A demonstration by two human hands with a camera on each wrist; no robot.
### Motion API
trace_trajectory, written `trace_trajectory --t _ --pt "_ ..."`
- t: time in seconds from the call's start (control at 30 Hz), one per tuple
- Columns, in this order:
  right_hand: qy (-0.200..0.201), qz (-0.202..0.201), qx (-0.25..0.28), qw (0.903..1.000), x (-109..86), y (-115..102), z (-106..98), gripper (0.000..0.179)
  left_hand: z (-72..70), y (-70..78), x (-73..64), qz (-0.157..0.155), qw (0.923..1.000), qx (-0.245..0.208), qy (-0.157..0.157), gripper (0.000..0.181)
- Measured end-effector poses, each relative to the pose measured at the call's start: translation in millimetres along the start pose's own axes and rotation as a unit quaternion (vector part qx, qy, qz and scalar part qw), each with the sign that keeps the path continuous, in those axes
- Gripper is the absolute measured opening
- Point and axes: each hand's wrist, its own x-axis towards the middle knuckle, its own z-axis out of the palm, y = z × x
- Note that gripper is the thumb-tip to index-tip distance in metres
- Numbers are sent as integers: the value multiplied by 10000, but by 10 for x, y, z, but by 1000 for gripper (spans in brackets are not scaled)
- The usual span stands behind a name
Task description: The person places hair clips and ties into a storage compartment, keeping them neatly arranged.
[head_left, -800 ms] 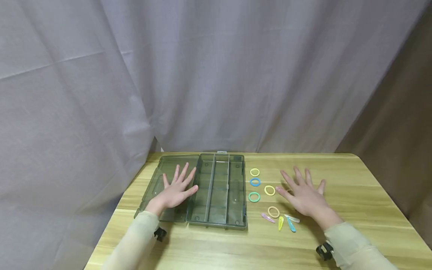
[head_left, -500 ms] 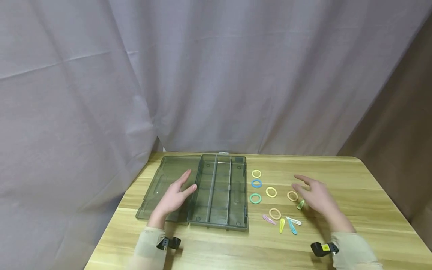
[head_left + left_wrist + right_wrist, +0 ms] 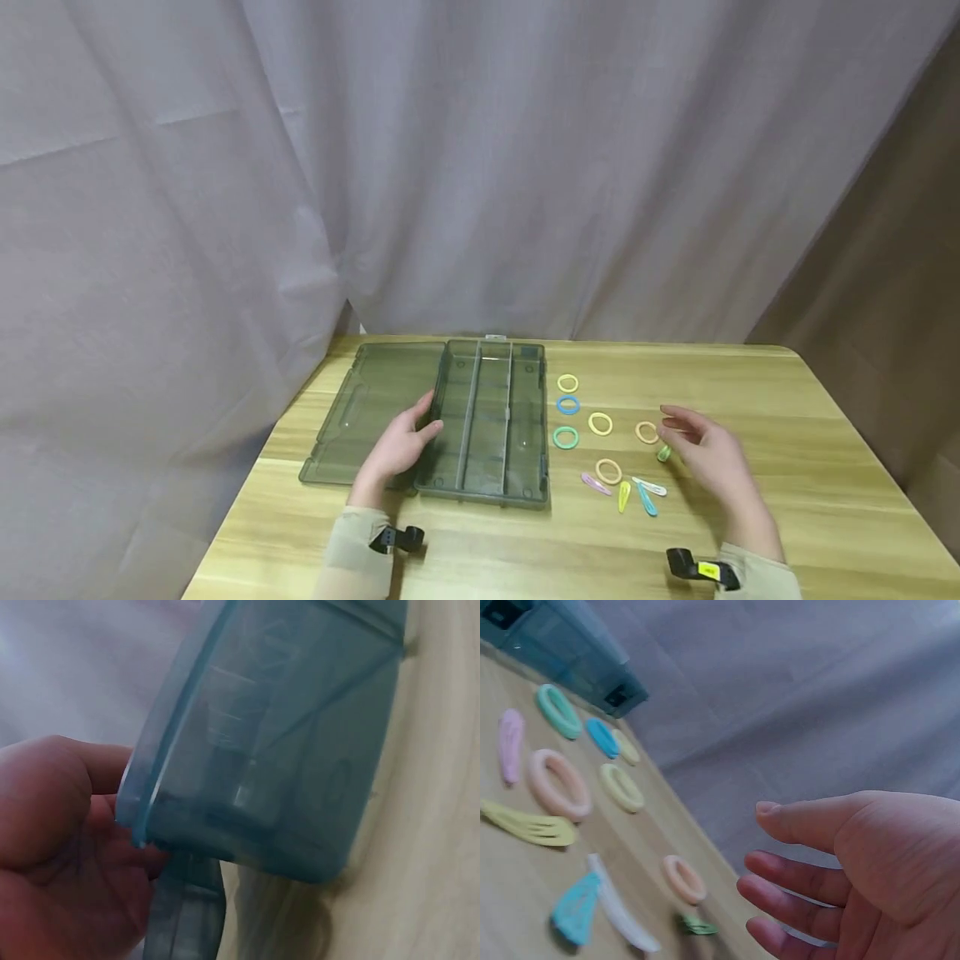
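In the head view my left hand [image 3: 400,446] is at the left wall of a dark, see-through compartment box [image 3: 491,496], whose lid [image 3: 375,375] lies folded out to the left. The left wrist view has the thumb [image 3: 101,766] passing behind the box's rim [image 3: 161,761]; the fingertips are hidden and I cannot tell whether they touch. My right hand [image 3: 708,458] hovers, fingers slightly bent and holding nothing, near an orange hair tie [image 3: 647,432] and a green hair clip [image 3: 664,453]. In the right wrist view its thumb [image 3: 802,821] stands apart from the fingers.
Between box and right hand lie yellow [image 3: 567,383], blue [image 3: 567,405] and green [image 3: 566,437] hair ties, plus another yellow tie [image 3: 600,424] and an orange one [image 3: 608,472]. Pink [image 3: 596,484], yellow [image 3: 624,497], blue [image 3: 647,500] and white [image 3: 650,487] clips lie nearer. Grey curtain [image 3: 525,208] hangs behind.
Both hands have turned from spread, palm-down poses to thumbs facing inward, fingers bent. The left has moved right to the box's wall. Drawing back, the right hand uncovered an orange tie and green clip.
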Motion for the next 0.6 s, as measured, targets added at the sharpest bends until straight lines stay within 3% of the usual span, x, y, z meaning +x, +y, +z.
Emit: trace_trajectory --t 0.23,0.6 --pt "-94 84 36 9999 -29 8 121 48 43 -27 -3 -22 10000 56 -79 63" --pt "-13 52 -63 10000 -48 13 7 42 8 -15 -26 -41 9993 323 -163 59"
